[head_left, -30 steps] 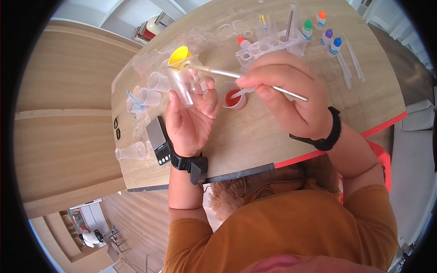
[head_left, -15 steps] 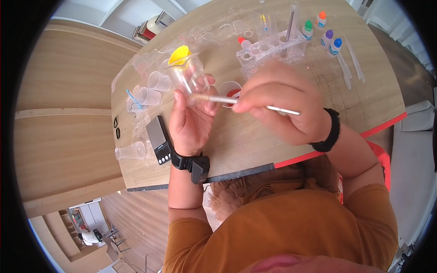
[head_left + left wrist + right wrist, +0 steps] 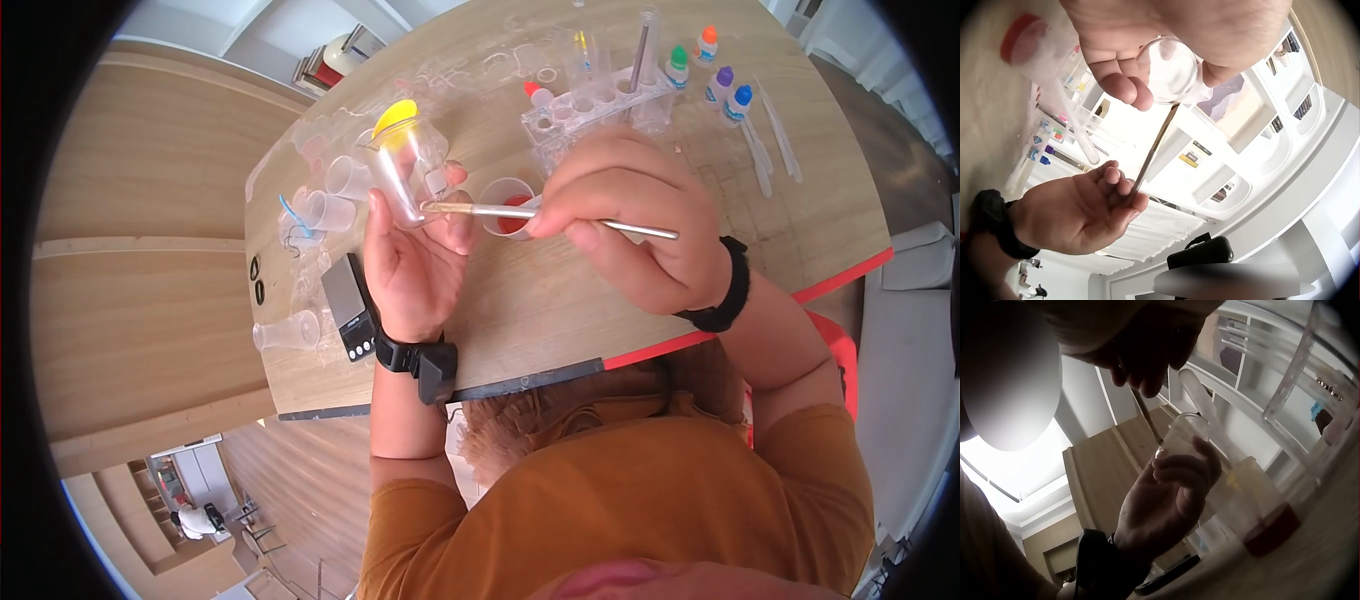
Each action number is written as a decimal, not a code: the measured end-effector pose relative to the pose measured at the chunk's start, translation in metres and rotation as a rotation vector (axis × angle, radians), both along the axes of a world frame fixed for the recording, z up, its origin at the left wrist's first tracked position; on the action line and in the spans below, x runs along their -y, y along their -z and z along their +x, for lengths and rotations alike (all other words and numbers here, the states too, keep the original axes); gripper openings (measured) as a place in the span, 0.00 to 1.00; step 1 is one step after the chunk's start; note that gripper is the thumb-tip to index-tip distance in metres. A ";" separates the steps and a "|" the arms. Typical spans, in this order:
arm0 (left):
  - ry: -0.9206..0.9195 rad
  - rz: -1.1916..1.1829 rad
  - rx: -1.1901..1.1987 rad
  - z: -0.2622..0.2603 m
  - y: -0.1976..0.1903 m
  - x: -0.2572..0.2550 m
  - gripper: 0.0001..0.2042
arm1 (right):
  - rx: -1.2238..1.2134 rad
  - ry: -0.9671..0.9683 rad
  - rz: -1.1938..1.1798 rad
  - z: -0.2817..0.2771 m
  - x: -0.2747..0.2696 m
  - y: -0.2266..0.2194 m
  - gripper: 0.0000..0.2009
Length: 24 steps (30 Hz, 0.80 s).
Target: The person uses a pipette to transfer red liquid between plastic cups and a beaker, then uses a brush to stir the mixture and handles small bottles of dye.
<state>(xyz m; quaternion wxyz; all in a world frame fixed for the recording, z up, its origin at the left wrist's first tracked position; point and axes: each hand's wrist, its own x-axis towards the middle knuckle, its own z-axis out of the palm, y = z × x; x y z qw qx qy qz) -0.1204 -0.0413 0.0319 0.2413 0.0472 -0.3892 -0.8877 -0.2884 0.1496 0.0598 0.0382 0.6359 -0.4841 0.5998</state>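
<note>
My left hand (image 3: 412, 280) holds a small clear beaker (image 3: 400, 185) above the table, fingers and thumb round its lower part. In my right hand (image 3: 635, 225) I pinch a slim paintbrush (image 3: 492, 211) with a silvery handle and brownish bristles. The bristle tip meets the beaker close to its base; in the left wrist view the brush (image 3: 1157, 142) points up to the edge of the round beaker bottom (image 3: 1171, 69). Behind the hands stands a plastic cup (image 3: 490, 195) of red liquid (image 3: 1270, 530) with a pale stick in it. Something yellow (image 3: 396, 112) overlaps the beaker's mouth.
A clear rack (image 3: 600, 108) with tubes stands beyond my right hand, with several colour-capped dropper bottles (image 3: 738, 103) and plastic pipettes (image 3: 780, 130) to its right. Left lie a digital scale (image 3: 348, 305), plastic cups (image 3: 328, 213) and a tipped clear vessel (image 3: 290, 332).
The brush tip has come down from the beaker's mouth to near its base, my right hand turning with it. The left hand still holds the beaker, almost in place.
</note>
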 end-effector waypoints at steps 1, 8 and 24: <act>-0.005 0.027 0.002 -0.001 -0.001 -0.001 0.28 | 0.000 0.000 0.000 0.000 0.001 0.000 0.07; 0.078 0.034 -0.062 -0.001 0.001 -0.002 0.27 | 0.054 0.086 -0.083 -0.001 0.007 0.000 0.08; 0.009 -0.043 0.012 -0.001 -0.001 -0.002 0.28 | -0.051 0.161 -0.097 -0.004 0.006 0.000 0.11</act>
